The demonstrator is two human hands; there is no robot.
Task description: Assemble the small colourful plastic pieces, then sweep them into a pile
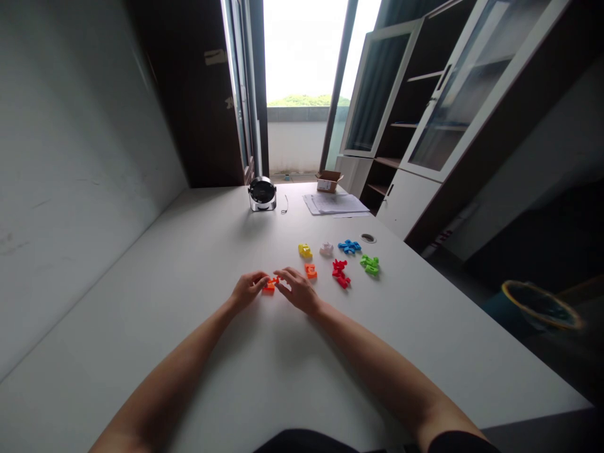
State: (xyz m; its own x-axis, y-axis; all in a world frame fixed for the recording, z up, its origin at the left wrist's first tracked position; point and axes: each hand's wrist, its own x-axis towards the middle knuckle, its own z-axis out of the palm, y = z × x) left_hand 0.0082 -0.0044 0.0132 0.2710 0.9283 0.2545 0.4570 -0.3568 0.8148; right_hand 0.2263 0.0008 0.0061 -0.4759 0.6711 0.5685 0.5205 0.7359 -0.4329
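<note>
My left hand (248, 290) and my right hand (298, 290) meet over an orange interlocking plastic piece (270, 286), and fingertips of both rest on it. To the right of my hands lie more chunky plastic pieces: a small orange one (310, 271), a yellow one (305, 251), a white one (326, 249), a blue one (349, 246), a red one (340, 274) and a green one (370, 265). My fingers partly hide the orange piece.
The pieces lie on a white desk (189, 264) beside a wall. At its far end stand a small round metal fan (262, 194), a stack of papers (335, 204) and a cardboard box (329, 181). Glass-fronted cabinets (406, 107) stand at the right, a round bin (540, 305) below.
</note>
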